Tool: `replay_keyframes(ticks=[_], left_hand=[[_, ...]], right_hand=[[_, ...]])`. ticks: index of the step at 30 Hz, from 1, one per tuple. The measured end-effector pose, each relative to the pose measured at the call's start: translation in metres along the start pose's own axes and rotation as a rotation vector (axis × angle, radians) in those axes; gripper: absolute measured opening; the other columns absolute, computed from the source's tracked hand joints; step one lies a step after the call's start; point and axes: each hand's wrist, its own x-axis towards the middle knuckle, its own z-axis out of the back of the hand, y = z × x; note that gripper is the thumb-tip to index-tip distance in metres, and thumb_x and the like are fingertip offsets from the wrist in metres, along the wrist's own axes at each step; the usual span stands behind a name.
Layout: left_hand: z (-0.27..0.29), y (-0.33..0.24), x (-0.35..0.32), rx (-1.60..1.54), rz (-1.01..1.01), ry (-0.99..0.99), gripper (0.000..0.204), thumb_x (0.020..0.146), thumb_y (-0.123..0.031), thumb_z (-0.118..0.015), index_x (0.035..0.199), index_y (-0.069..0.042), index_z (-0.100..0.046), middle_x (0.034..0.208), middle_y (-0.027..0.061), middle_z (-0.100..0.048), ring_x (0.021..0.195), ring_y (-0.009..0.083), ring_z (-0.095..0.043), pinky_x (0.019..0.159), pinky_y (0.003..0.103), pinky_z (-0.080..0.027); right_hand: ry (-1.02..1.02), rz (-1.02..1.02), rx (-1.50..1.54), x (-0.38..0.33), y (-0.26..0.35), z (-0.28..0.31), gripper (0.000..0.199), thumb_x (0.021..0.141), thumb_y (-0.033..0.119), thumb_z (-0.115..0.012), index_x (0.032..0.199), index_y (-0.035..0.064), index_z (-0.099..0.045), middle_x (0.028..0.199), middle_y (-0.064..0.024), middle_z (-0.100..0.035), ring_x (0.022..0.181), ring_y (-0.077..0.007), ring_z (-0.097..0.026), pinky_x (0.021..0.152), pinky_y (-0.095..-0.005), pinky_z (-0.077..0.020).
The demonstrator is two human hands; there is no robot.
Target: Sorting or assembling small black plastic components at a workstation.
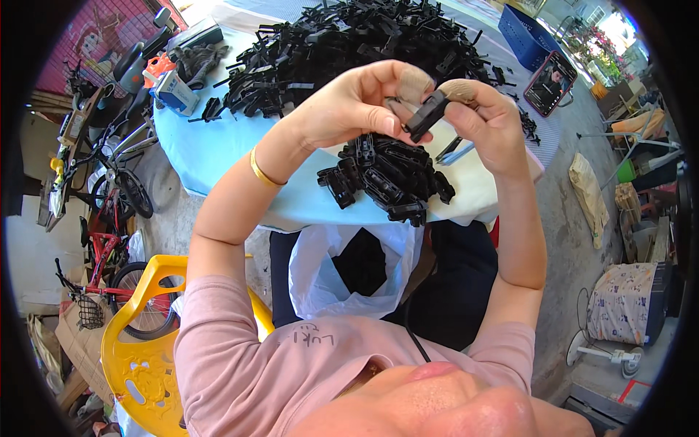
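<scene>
Above the near edge of the table, both hands are closed around one small black plastic part (427, 116). My left hand (368, 105) pinches its left end, with the thumb pressed from below. My right hand (489, 120) grips the upper right end between thumb and index finger. Tan fabric covers sit on the index fingers of both hands. Just under the hands lies a small heap of similar black clip-like parts (389, 175). Behind them spreads a large pile of loose black pieces (349, 47). A slim metal tool (457, 154) rests beside the small heap, partly hidden by my right hand.
A light blue cloth covers the table (196, 153). An open white plastic bag (309, 269) with black contents is at my lap. At the far right are a blue basket (528, 44) and a phone (551, 84). A yellow chair (142, 342) and bicycles (116, 284) stand left.
</scene>
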Motion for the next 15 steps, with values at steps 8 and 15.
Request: replay_keyframes(ticks=[8,15], left_hand=[[-0.005,0.004,-0.001,-0.056,0.251,-0.141,0.016,0.078,-0.004,-0.065,0.088,0.002,-0.054,0.084,0.0117,-0.061,0.077,0.0199,-0.063,0.074,0.030,-0.053],[-0.010,0.003,0.000,0.274,0.085,-0.489,0.016,0.076,-0.004,-0.067,0.086,0.002,-0.055,0.083,0.0107,-0.063,0.074,0.0156,-0.062,0.069,0.026,-0.051]], right_hand=[[0.182,0.039,-0.244,0.000,0.007,0.000,0.023,0.082,-0.001,-0.057,0.105,-0.0024,-0.057,0.091,-0.0043,-0.061,0.085,-0.0091,-0.057,0.077,-0.0214,-0.0453],[-0.188,-0.007,-0.243,0.000,-0.003,-0.018,0.014,0.088,0.010,-0.053,0.094,-0.0015,-0.058,0.077,-0.0013,-0.058,0.070,-0.0044,-0.051,0.064,-0.0174,-0.0424]])
